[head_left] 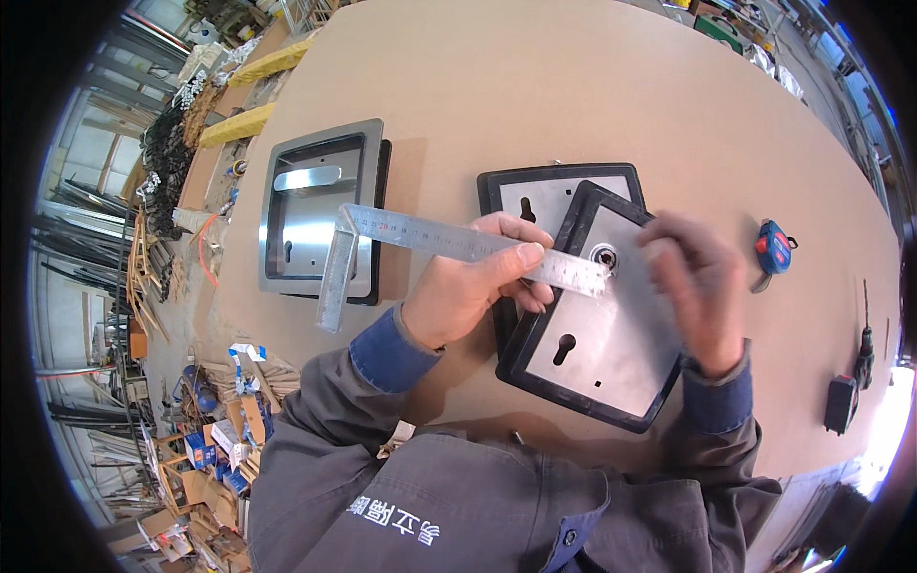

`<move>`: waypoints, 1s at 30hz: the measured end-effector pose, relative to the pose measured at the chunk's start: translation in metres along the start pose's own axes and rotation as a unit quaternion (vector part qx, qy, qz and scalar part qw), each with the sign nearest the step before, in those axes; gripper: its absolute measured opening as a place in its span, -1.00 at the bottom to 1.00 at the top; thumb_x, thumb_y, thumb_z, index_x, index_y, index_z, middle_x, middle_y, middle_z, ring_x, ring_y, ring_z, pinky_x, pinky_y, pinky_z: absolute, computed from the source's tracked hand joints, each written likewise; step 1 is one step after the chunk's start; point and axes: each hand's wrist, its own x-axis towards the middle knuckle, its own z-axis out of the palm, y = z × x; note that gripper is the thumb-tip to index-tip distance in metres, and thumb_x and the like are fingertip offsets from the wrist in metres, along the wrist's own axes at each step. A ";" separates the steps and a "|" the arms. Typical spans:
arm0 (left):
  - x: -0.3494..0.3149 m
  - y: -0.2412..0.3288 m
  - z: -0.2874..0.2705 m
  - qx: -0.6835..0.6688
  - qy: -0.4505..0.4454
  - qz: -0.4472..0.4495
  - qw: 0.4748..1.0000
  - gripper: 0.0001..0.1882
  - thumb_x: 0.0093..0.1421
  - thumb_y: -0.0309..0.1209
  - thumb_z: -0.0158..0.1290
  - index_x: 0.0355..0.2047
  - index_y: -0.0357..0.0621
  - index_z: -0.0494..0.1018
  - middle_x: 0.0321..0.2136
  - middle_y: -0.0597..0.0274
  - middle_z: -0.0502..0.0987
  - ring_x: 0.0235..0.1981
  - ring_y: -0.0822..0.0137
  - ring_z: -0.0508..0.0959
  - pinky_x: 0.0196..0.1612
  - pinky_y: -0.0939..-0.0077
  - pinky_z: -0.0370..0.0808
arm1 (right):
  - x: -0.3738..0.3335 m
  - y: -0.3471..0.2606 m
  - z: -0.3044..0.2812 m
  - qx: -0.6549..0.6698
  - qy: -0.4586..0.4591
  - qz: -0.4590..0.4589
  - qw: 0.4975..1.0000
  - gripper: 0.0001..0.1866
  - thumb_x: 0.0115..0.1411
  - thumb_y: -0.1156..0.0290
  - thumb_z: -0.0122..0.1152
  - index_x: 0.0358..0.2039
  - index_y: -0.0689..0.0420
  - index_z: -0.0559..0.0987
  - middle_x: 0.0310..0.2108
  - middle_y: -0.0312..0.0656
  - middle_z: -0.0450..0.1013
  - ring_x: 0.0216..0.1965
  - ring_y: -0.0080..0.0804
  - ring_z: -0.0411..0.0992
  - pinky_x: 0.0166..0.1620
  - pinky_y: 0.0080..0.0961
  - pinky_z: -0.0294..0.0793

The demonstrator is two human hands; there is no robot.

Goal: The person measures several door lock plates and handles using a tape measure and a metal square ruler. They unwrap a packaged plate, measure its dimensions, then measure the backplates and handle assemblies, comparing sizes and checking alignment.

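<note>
A metal try square [435, 234] is pinched in my left hand [482, 277], thumb on top of its ruled blade. The blade's end reaches over a black-edged metal lock plate [616, 344], close to a round fitting [604, 256] with a hole. A keyhole-shaped cutout shows lower on that plate. My right hand [695, 282] hovers over the plate's right side, its fingers curled and smeared by motion. Under the front plate, and partly hidden by it, lies a second similar plate [554, 180]. At the left rests a metal recessed lock panel [373, 191] with a long handle slot.
On the right of the brown tabletop [458, 76] lie a blue and red tape measure [776, 246] and a cordless drill [845, 392]. Beyond the left edge are yellow-wrapped beams [239, 124], cardboard boxes [215, 487] and racks of long stock.
</note>
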 end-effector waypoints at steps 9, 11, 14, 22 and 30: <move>0.012 0.013 -0.004 0.033 -0.004 -0.044 0.998 -0.67 0.37 -0.39 0.16 0.06 -0.29 0.41 -0.21 0.01 0.64 -0.25 0.22 0.74 -0.27 0.50 0.70 | -0.011 0.068 -0.060 -0.070 0.171 0.069 0.980 -0.79 0.34 0.45 0.19 -0.12 0.31 0.63 -0.32 -0.31 0.53 -0.43 -0.70 0.38 -0.39 -0.69 0.38; 0.013 0.014 -0.006 0.028 -0.001 -0.060 0.998 -0.67 0.37 -0.39 0.16 0.05 -0.29 0.41 -0.21 0.01 0.64 -0.26 0.20 0.74 -0.29 0.50 0.70 | -0.014 0.071 -0.060 -0.047 0.166 0.086 0.981 -0.76 0.36 0.42 0.19 -0.07 0.31 0.62 -0.30 -0.30 0.54 -0.43 -0.70 0.38 -0.42 -0.69 0.38; 0.015 0.014 -0.009 0.016 -0.008 -0.079 0.997 -0.68 0.38 -0.38 0.15 0.04 -0.29 0.43 -0.20 0.00 0.65 -0.27 0.19 0.75 -0.32 0.50 0.70 | -0.015 0.070 -0.060 -0.037 0.177 0.107 0.978 -0.62 0.35 0.34 0.23 0.07 0.35 0.57 -0.27 -0.29 0.55 -0.43 -0.68 0.41 -0.46 -0.69 0.39; 0.010 0.016 -0.010 0.027 -0.013 -0.085 0.996 -0.69 0.38 -0.36 0.15 0.03 -0.28 0.45 -0.18 0.03 0.65 -0.25 0.19 0.75 -0.32 0.50 0.69 | -0.043 0.062 -0.049 -0.065 0.107 0.218 0.968 -0.40 0.35 0.32 0.19 0.29 0.44 0.36 -0.15 -0.06 0.58 -0.26 -0.51 0.52 -0.23 -0.59 0.52; -0.002 0.012 -0.005 0.012 -0.018 -0.079 0.997 -0.68 0.37 -0.34 0.18 0.00 -0.32 0.46 -0.15 0.02 0.65 -0.21 0.28 0.72 -0.22 0.49 0.68 | -0.037 0.084 -0.040 0.069 0.111 0.141 0.981 -0.29 0.36 0.35 0.22 0.37 0.49 0.22 -0.08 -0.04 0.57 -0.10 -0.47 0.51 0.02 -0.59 0.47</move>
